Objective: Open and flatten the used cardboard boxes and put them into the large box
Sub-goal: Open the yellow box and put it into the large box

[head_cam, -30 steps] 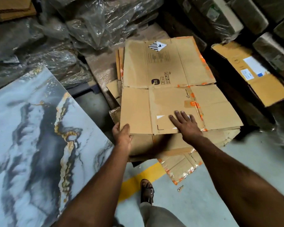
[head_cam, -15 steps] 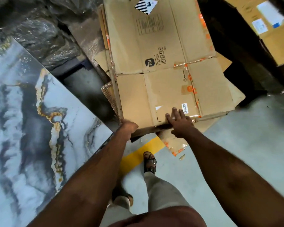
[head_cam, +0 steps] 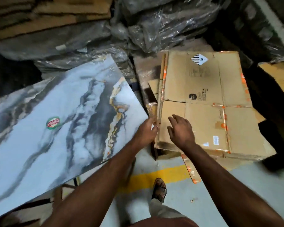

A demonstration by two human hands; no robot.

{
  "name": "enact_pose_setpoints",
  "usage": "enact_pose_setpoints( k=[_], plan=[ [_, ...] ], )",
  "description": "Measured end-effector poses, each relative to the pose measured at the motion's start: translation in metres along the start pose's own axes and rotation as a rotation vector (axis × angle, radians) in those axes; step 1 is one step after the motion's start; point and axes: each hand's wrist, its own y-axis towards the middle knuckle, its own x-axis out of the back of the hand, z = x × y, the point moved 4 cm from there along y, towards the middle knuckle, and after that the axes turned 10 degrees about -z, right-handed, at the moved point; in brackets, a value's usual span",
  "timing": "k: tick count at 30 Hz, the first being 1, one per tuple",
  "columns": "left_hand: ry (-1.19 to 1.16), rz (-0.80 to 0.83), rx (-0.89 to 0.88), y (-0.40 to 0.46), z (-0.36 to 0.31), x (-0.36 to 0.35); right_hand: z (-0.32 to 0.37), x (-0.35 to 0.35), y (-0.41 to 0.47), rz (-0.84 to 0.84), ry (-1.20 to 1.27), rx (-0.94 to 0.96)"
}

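Your left hand (head_cam: 147,130) grips the flattened cardboard's (head_cam: 203,102) left edge; your right hand (head_cam: 180,130) hovers above, fingers spread.

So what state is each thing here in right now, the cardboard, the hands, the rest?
Top cardboard box: flattened, lying on the pile.
Left hand: at the pile's left edge, grip unclear.
Right hand: open, fingers spread over the box.
Marbled slab: lying tilted beside the pile.
Plastic-wrapped bundles: wrapped, stacked behind.
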Motion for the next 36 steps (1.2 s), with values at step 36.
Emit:
enact_pose_setpoints(
  k=[36],
  plan=[
    [-0.145, -1.643, 0.605, -0.789, 0.410, 0.545, 0.980, -0.025, -0.434, 0.441, 1.041, 1.474]
  ],
)
